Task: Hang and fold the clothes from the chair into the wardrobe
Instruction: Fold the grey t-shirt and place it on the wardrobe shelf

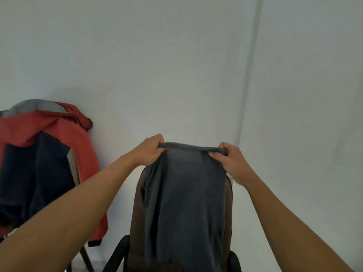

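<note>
Facing white wall [176, 55] (grey garment [186, 193], chair [137, 222])

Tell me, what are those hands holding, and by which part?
A dark grey garment, held by its top edge: left hand at one end, right hand at the other.

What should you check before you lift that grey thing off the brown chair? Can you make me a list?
1. Grip of the left hand on the dark grey cloth garment: ok, it pinches the top edge.
2. Grip of the right hand: ok, it pinches the same edge.
3. Edge stretched straight between both hands: ok.
4. Garment clear of the brown padded chair back: cannot tell, its bottom end is out of view.
5. Is the wardrobe open: cannot tell, it is not in view.
6. Garment apart from the red jacket: ok.
</note>
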A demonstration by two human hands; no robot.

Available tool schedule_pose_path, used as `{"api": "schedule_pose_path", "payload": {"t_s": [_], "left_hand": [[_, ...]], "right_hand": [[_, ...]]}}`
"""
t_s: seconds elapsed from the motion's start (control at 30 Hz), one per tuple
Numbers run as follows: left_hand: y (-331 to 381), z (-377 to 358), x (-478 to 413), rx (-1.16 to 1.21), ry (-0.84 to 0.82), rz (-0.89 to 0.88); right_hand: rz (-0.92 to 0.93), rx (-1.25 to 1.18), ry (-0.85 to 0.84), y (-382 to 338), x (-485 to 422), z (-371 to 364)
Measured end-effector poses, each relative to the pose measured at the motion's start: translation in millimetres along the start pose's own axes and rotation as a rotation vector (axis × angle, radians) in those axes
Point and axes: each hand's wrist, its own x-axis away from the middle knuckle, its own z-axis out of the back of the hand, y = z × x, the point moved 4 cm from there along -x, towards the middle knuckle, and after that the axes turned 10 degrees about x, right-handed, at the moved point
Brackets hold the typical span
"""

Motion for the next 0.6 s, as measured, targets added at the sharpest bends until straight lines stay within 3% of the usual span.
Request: {"api": "schedule_pose_path", "payload": {"t_s": [0.1, 0.2, 0.3, 0.4, 0.5, 0.6], "left_hand": [[21, 13, -7, 0.074, 0.031, -0.011], [42, 29, -8, 0.398, 0.073, 0.032], [57, 30, -1, 0.575, -0.217, 0.178], [58, 14, 12, 0.374, -0.567, 0.31], [54, 7, 10, 0.39, -0.494, 0.333], [52, 7, 5, 0.611, -0.364, 0.294]], "right_hand": [[0.113, 0.126, 0.143, -31, -16, 29], [0.181, 0.226, 0.276, -55, -26, 60], [0.157, 0.267, 0.324, -74, -29, 82], [-0.028, 0.093, 0.202, -78, -26, 84], [-0.214, -0.151, -0.014, -69, -16, 79], [-0.281, -0.375, -0.153, -58, -8, 80]]}}
